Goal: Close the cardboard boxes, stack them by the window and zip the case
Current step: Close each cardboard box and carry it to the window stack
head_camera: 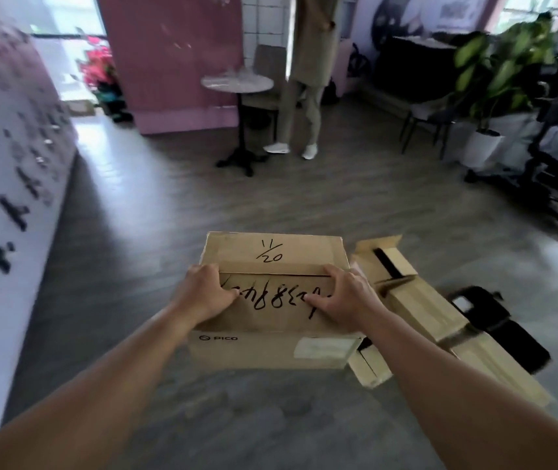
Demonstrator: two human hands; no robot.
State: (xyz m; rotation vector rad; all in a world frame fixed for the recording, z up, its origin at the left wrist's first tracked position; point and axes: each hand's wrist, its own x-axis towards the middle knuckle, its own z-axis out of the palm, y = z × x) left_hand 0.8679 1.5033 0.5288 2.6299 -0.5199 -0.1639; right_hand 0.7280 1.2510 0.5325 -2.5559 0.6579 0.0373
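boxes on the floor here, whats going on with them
A person is closing the cardboard box marked PICO on the floor. The left hand and right hand both press on the near top flap, which lies almost flat against the far flap. To its right a second, longer box lies with its end flap open, and beside that sits a black case.

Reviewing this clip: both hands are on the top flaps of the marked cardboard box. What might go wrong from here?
1. The left hand and right hand only press the flaps of the brown handwritten cardboard box; no tape is visible, so the flaps may spring open when it is lifted.
2. The open-flapped cardboard box lies close beside it on the right and could snag or get knocked.
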